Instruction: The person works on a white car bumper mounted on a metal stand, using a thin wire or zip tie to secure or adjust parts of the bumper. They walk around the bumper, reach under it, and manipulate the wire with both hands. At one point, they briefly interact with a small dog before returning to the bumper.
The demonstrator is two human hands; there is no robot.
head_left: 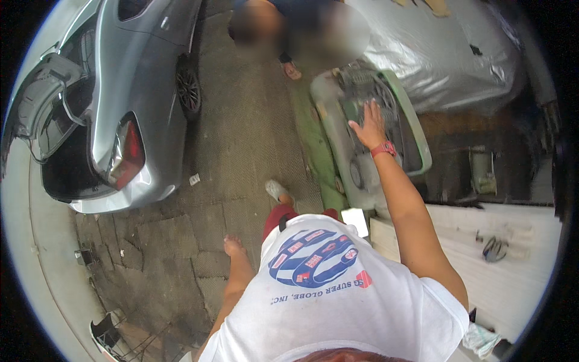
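Note:
My right hand (370, 127) reaches forward with fingers spread, resting on or hovering just over a pale green object (420, 151) with a raised rim and dark, uneven parts inside; whether it touches is unclear. My left hand (234, 245) hangs low at my left side, fingers loosely apart, over the paved floor, holding nothing visible. A green mat or sheet (329, 193) lies along the near side of the green object.
A silver car (157, 175) with its rear hatch raised stands at the left. A person (271, 30) is ahead, beside a silver-covered bulky shape (434, 48). A white surface (512, 265) runs along the right. My shoe (274, 190) is on the worn floor (235, 139).

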